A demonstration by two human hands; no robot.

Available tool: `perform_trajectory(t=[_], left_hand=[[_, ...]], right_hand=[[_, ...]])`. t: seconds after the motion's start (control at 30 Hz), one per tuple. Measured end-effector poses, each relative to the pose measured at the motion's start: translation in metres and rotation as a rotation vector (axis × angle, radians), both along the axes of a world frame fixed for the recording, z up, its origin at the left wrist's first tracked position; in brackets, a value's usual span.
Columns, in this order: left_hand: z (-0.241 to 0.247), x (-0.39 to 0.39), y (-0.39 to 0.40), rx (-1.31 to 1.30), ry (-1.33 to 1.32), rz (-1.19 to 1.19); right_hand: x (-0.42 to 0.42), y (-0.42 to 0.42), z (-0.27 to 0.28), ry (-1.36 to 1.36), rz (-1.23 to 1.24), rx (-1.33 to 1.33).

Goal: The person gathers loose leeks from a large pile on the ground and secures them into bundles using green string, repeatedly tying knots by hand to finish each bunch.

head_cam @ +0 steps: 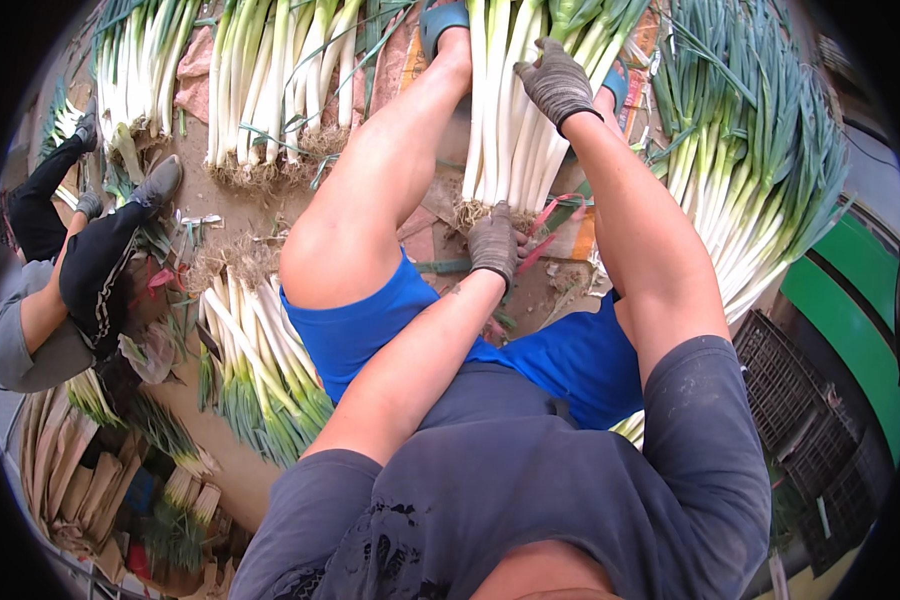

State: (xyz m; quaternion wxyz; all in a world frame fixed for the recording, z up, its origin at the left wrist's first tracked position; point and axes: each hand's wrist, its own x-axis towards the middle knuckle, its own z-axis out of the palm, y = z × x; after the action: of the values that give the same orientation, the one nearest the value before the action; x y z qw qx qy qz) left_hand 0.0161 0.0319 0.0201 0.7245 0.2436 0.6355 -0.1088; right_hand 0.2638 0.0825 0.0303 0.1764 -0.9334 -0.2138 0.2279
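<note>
A large bundle of leeks lies between my lower legs, its white stalks running down to the roots. At the root end is my left hand, in a grey knit glove with one finger pointing along a white stalk. A pink plastic tie shows beside that hand's fingers; whether they grip it or a stalk is hidden. Higher up, my right hand, also gloved, rests on the bundle where the stalks turn green, its visible fingers spread apart.
More leek bundles lie at the upper left, and a large leek pile lies at the right. Loose leeks are beside my left thigh. Another person sits at the left. Black plastic crates stand at the right.
</note>
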Motion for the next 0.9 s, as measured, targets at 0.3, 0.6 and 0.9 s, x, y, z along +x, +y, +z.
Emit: perform_trajectory(t=[0.3,0.6,0.9], left_hand=[[-0.056,-0.022,-0.025,0.397,-0.012,-0.064],[-0.030,-0.023,-0.018,0.297,-0.139,0.310],[-0.048,-0.026,-0.011,0.172,-0.172,0.316]], right_hand=[[-0.023,0.031,0.021,-0.712,0.542,-0.052],[-0.032,0.032,0.028,-0.629,0.528,-0.325],[-0.006,0.001,0.033,-0.641,0.520,-0.195]])
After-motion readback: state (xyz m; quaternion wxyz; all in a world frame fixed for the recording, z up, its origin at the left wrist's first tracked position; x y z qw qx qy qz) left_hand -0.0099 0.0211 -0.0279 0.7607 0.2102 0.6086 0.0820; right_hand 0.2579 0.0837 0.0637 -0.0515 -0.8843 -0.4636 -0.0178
